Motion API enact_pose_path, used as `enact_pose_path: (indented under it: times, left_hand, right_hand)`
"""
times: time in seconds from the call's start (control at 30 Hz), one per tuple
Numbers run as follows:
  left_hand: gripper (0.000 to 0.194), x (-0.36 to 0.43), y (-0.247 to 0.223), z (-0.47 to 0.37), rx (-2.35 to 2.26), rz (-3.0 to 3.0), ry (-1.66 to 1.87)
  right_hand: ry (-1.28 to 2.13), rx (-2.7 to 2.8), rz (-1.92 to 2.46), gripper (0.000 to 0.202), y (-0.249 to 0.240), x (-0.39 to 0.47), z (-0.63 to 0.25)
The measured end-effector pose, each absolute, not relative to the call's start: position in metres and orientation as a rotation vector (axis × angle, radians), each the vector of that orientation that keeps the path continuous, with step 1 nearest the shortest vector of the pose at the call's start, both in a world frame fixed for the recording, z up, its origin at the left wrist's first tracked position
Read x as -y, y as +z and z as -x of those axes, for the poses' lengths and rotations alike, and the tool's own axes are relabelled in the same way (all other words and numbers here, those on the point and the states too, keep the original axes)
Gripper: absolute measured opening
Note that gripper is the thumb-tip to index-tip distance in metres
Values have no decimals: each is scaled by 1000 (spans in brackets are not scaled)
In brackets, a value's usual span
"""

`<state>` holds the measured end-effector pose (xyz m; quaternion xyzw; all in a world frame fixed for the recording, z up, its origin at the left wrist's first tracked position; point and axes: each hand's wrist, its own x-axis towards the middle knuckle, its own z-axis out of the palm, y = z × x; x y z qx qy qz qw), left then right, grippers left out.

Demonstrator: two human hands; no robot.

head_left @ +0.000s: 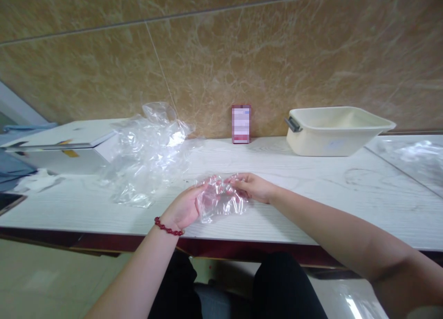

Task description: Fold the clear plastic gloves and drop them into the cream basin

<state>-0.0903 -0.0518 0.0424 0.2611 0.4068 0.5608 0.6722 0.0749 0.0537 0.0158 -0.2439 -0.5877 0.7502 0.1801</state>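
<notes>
A crumpled clear plastic bag [224, 201] is held between both hands, low over the white tabletop near its front edge. My left hand [188, 203], with a red bead bracelet at the wrist, grips the bag's left side; its fingers show through the film. From the right, my right hand [254, 186] pinches the upper right part of the bag with its fingertips. Just to the left lies a loose heap of clear plastic bags [148, 153]. Whether anything is inside the held bag I cannot tell.
A white box [58, 157] stands at the left, beside the heap. Against the marble-patterned wall leans a phone [241, 124]. At the back right sits a cream plastic basin [321, 141] with a grey handle. More clear plastic [418, 160] lies at the far right.
</notes>
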Motion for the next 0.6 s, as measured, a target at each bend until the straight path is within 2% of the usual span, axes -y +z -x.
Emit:
enact_pose_path:
  times: [0.37,0.6]
  left_hand:
    - [32,57,37,88,-976,-661,1272]
    - [31,56,35,93,-1019,-683,1277]
  right_hand:
    - [2068,1665,726,19,26,-47,-79]
    - [1971,1793,713,24,25,-50,-82]
